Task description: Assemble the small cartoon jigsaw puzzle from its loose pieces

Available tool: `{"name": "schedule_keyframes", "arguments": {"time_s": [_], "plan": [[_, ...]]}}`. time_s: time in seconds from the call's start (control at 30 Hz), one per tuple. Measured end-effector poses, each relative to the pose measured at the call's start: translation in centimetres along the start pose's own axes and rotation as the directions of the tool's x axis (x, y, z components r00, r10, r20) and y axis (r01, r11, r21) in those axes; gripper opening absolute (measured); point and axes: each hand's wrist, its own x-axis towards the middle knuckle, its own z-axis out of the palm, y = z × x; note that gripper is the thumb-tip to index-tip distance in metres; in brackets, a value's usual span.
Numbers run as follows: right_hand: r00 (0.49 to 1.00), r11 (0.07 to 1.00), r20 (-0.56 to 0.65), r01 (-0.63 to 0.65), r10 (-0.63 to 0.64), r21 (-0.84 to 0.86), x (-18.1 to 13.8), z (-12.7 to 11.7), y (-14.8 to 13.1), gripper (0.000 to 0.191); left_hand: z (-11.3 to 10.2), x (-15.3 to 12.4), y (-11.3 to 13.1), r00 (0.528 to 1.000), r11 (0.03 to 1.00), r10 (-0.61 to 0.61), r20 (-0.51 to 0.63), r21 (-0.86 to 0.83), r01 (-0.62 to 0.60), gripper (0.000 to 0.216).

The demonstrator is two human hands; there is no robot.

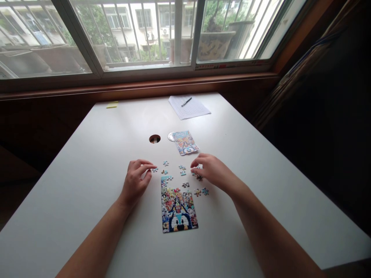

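A partly built colourful jigsaw (178,210) lies on the white table (87,185) in front of me. Several loose pieces (182,170) are scattered just beyond its top edge. My left hand (136,181) rests to the left of the puzzle, its thumb and fingers pinched on a small loose piece (155,169). My right hand (211,172) is curled over the loose pieces at the right, fingertips touching one there (199,177); whether it holds the piece is hidden. Two more pieces (201,191) lie below that hand.
A printed picture card (185,142) lies beyond the pieces, beside a round cable hole (154,139) and its cap (171,136). Farther back are a sheet of paper (189,107) with a pen (186,101) and a yellow sticky note (112,104). A window runs behind.
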Motion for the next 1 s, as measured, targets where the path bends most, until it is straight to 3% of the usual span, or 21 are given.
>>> {"name": "schedule_keyframes", "arguments": {"time_s": [0.17, 0.53, 0.77, 1.0], "plan": [[0.991, 0.99, 0.011, 0.13, -0.13, -0.052, 0.3, 2.0, -0.9, 0.015, 0.2, -0.2, 0.1, 0.987, 0.99, 0.139, 0.081, -0.034, -0.137, 0.031], [0.974, 0.975, 0.036, 0.222, -0.222, -0.019, 0.7, 3.7, -0.9, 0.016, 0.4, -0.5, -0.2, 0.922, 0.956, 0.283, 0.264, 0.001, -0.294, 0.04], [0.966, 0.964, 0.048, 0.25, -0.255, 0.091, 0.9, 4.3, -1.1, 0.028, 0.4, -0.4, 0.1, 0.905, 0.945, 0.303, 0.3, 0.026, -0.325, 0.041], [0.978, 0.977, 0.045, 0.199, -0.203, 0.08, 0.7, 4.2, -1.2, 0.019, 0.3, -0.3, 0.3, 0.903, 0.946, 0.295, 0.312, 0.034, -0.321, 0.041]]}}
